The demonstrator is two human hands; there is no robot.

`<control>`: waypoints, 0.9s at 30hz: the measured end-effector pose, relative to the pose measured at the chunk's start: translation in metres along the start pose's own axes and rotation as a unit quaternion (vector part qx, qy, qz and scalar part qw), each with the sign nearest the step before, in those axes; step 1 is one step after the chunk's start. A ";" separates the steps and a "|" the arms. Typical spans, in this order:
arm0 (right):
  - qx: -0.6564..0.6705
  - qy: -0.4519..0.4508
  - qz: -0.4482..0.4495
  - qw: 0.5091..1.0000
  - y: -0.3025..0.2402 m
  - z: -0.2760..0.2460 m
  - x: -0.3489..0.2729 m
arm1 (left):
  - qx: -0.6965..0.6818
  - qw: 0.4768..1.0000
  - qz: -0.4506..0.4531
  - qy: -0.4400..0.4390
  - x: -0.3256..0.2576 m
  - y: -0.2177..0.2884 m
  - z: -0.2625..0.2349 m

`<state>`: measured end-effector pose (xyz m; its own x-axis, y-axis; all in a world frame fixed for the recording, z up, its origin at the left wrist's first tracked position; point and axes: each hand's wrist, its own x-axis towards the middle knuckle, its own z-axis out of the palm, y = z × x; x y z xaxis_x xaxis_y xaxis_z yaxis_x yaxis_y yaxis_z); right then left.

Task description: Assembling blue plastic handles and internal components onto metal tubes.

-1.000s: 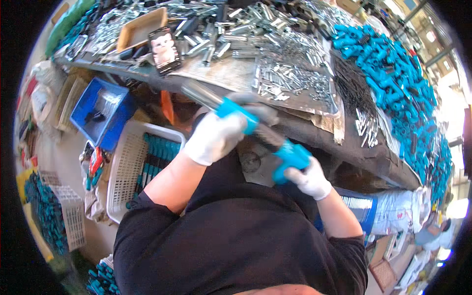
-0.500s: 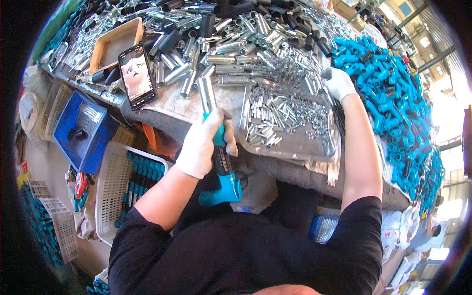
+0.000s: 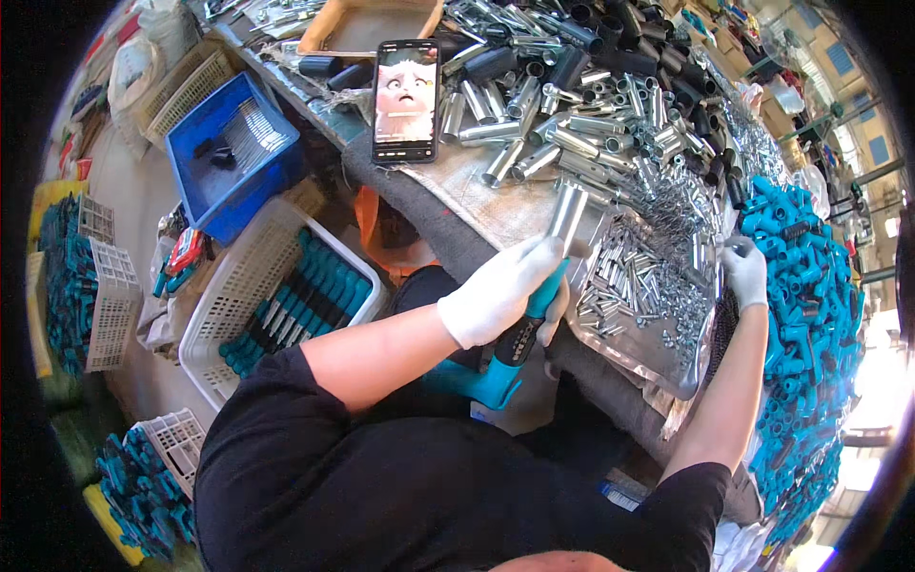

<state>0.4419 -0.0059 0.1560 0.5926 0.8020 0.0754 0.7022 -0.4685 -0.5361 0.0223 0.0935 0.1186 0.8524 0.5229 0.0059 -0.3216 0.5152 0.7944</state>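
My left hand (image 3: pixel 505 294), in a white glove, is wrapped round a teal-and-black tool body (image 3: pixel 516 343). A shiny metal tube (image 3: pixel 568 212) sticks up from its top, and its bent teal end hangs below the table edge. My gloved right hand (image 3: pixel 747 274) is at the right side of a shallow tray (image 3: pixel 634 355), its fingers curled together by the small metal parts. Whatever those fingers may hold is too small to make out. Inside the tray lie small metal pins (image 3: pixel 620 286) and loose fine hardware.
Metal tubes (image 3: pixel 581 143) and black sleeves are heaped beyond the tray. A phone (image 3: pixel 406 100) leans near a tan bin (image 3: pixel 367 46). Teal bent parts (image 3: pixel 810 315) pile up at right. A white crate (image 3: pixel 205 329) of teal-black pieces and a blue crate (image 3: pixel 205 195) stand at left.
The view has turned left, so the table and its contents sit farther right. My left hand keeps its hold on the tool body, which now leans more. My right hand stays beside the tray's right side.
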 end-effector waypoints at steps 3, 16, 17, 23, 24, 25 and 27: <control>0.165 0.034 -0.020 0.986 -0.063 -0.019 -0.047 | 0.056 0.998 -0.001 -0.017 -0.003 0.000 0.000; 0.152 -0.167 -0.311 0.923 -0.213 -0.001 -0.289 | 0.284 0.911 -0.137 -0.264 -0.108 0.006 0.040; 0.153 -0.161 -0.313 0.923 -0.211 -0.001 -0.301 | 0.290 0.909 -0.136 -0.267 -0.117 0.009 0.043; 0.158 -0.108 -0.357 0.914 -0.218 -0.007 -0.352 | 0.258 0.878 -0.190 -0.357 -0.153 0.021 0.063; 0.158 -0.106 -0.358 0.914 -0.217 -0.006 -0.358 | 0.260 0.877 -0.189 -0.358 -0.156 0.017 0.065; 0.149 -0.093 -0.280 0.944 -0.214 -0.002 -0.363 | 0.384 0.866 -0.041 -0.318 -0.158 0.009 0.066; 0.138 -0.074 -0.197 0.968 -0.210 0.005 -0.369 | 0.492 0.819 0.110 -0.273 -0.162 0.004 0.071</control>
<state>0.0740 -0.2013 0.2370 0.2232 0.9522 0.2087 0.7177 -0.0157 -0.6962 -0.0879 -0.0368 0.1640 0.9625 0.0094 0.2712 -0.2322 -0.4884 0.8412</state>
